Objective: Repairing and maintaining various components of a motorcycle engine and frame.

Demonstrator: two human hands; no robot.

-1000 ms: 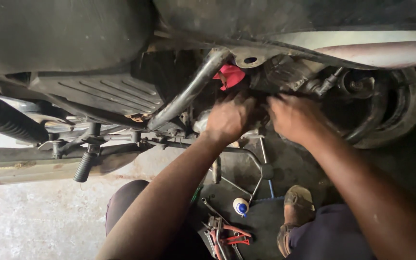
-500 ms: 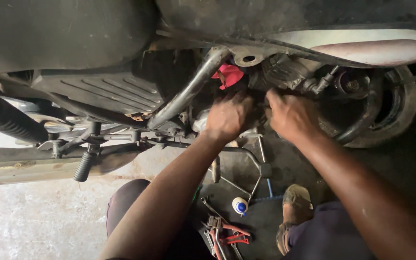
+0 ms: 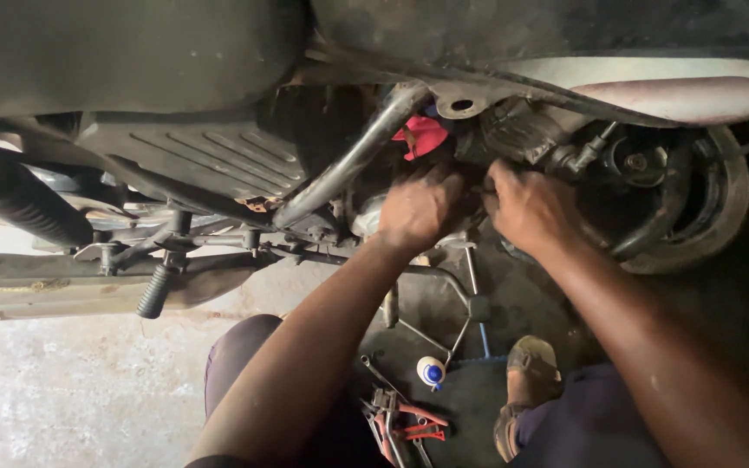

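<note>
Both hands up against the motorcycle engine [image 3: 513, 130]

The left hand [image 3: 422, 208] sits just left of the right hand [image 3: 526, 204], both below the engine. The rag [image 3: 422, 134] is tucked left of the engine, the rear wheel [image 3: 695, 208] lies to its right, the footpeg [image 3: 156, 290] well left, and the small bottle [image 3: 431, 373] and pliers [image 3: 409, 425] lie on the floor beneath.

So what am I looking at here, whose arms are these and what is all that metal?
The picture comes from a camera worn on a person's head, looking down at their own bare hands. Both reach into the underside of a motorcycle: the left hand and the right hand press against the dark engine parts, below a red rag. What their fingers grip is hidden. To the right is the rear wheel; to the left, a footpeg. On the concrete floor lie red-handled pliers and a small white bottle with a blue cap. A sandalled foot rests nearby.
</note>
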